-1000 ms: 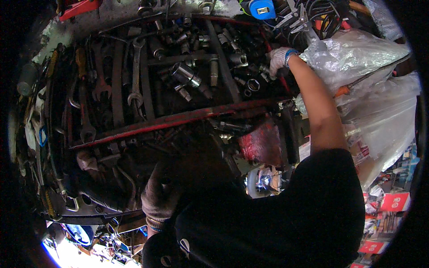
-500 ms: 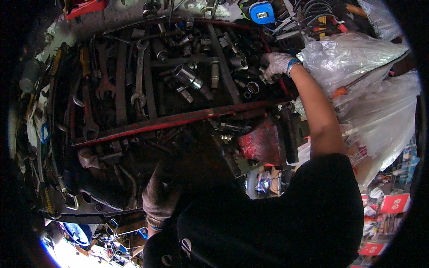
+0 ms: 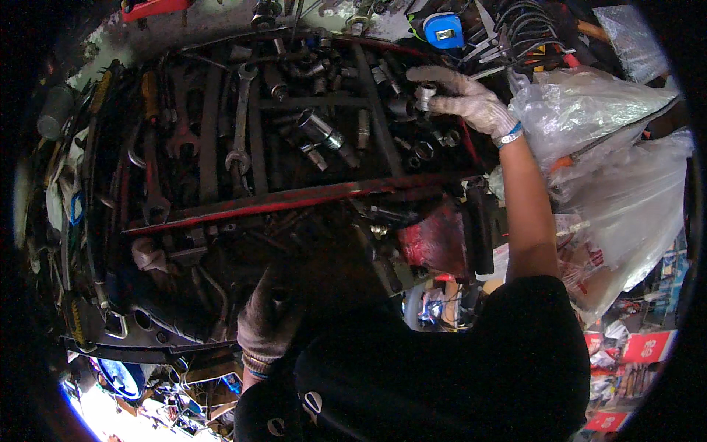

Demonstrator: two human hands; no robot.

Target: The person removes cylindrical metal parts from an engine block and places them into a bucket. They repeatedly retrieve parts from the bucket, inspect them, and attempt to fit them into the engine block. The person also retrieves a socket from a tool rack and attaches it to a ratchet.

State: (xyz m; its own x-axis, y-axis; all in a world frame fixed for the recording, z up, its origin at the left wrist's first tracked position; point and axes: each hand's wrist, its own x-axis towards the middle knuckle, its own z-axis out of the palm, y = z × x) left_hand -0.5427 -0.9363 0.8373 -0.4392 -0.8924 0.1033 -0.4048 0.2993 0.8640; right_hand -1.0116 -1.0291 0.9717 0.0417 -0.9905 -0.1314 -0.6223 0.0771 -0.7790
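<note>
A small steel socket point(image 3: 425, 93) sits pinched in the fingertips of the right hand point(image 3: 464, 99), held just above the upper right corner of a red tool tray point(image 3: 294, 199). The hand wears a white knit glove with a blue cuff, and its fingers close around the socket's short, round, bright body. A firm fingertip grip seems the right one here, since smooth metal is likely to slip against knit fabric, and lifting straight up should keep it clear of the loose sockets point(image 3: 423, 144) lying just below. The left hand point(image 3: 269, 320), in a grimy glove, rests low against the dark, greasy clutter beneath the tray; whether it grips anything cannot be told. In the tray, long wrenches point(image 3: 239, 118) lie in rows on the left, dull and oil-stained, with a larger chrome socket point(image 3: 320, 132) near the middle. A blue tape measure point(image 3: 443, 31) sits just beyond the tray's far edge. Crinkled clear plastic bags point(image 3: 604, 147) bulge at the right, beside the bare forearm.
</note>
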